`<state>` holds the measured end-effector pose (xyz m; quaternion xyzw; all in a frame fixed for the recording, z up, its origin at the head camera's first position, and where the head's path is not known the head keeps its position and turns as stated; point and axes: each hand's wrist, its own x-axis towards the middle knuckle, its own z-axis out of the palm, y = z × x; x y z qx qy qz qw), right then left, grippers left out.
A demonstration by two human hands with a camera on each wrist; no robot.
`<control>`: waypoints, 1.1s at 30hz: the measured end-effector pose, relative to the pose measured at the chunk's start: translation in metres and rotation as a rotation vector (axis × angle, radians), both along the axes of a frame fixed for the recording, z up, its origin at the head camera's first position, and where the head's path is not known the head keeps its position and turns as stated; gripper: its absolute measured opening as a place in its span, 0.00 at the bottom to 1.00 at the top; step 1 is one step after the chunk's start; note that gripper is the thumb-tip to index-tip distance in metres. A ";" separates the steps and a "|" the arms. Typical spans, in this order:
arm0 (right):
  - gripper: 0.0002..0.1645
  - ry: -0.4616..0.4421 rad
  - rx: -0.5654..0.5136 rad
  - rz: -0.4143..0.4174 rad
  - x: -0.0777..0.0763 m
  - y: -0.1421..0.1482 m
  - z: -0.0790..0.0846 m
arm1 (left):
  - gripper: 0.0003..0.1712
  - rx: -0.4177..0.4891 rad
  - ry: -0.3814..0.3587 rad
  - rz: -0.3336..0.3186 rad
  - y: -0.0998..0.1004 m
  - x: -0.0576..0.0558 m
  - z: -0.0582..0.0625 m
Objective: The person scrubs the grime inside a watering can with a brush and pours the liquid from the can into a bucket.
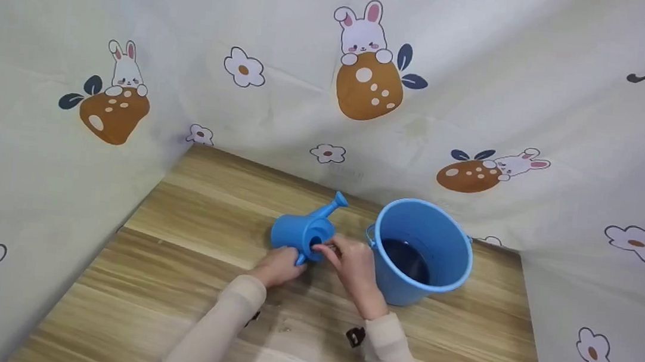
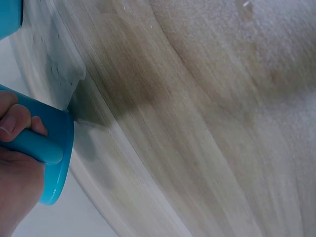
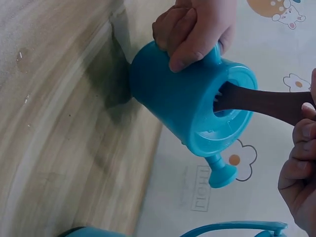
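A blue watering can (image 1: 289, 231) is on the wooden tabletop, its spout pointing to the back right. My left hand (image 1: 279, 267) grips the can's handle, fingers curled round it, as the left wrist view also shows. My right hand (image 1: 355, 268) pinches the dark brown handle of a brush (image 3: 264, 102). That handle slants into the can's round top opening, where a few white bristles show; the rest of the brush head is hidden inside. Drops of water sit on the can's top in the right wrist view.
A blue bucket (image 1: 426, 216) with dark liquid or a dark bottom inside stands just right of my right hand. Wet patches mark the wooden tabletop (image 1: 179, 286). A pale cloth (image 1: 291, 22) printed with rabbits and flowers hangs around the back and sides.
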<state>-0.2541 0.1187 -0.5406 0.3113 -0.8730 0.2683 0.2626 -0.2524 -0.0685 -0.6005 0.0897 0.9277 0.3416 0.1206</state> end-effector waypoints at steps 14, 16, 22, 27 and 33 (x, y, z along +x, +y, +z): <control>0.14 -0.045 0.021 -0.027 0.003 -0.008 -0.017 | 0.21 -0.040 0.034 -0.028 0.001 -0.001 -0.002; 0.14 -0.084 0.031 -0.030 0.003 -0.009 -0.020 | 0.21 -0.034 0.019 -0.023 0.001 -0.001 -0.002; 0.15 -0.159 0.064 -0.024 0.003 -0.006 -0.028 | 0.21 -0.011 0.007 -0.008 0.001 -0.001 0.000; 0.12 -0.142 0.133 -0.055 0.004 -0.004 -0.027 | 0.22 -0.015 0.010 -0.002 0.001 0.000 0.001; 0.10 -0.128 0.195 -0.102 0.007 -0.005 -0.024 | 0.22 -0.029 0.012 -0.010 0.003 -0.001 0.000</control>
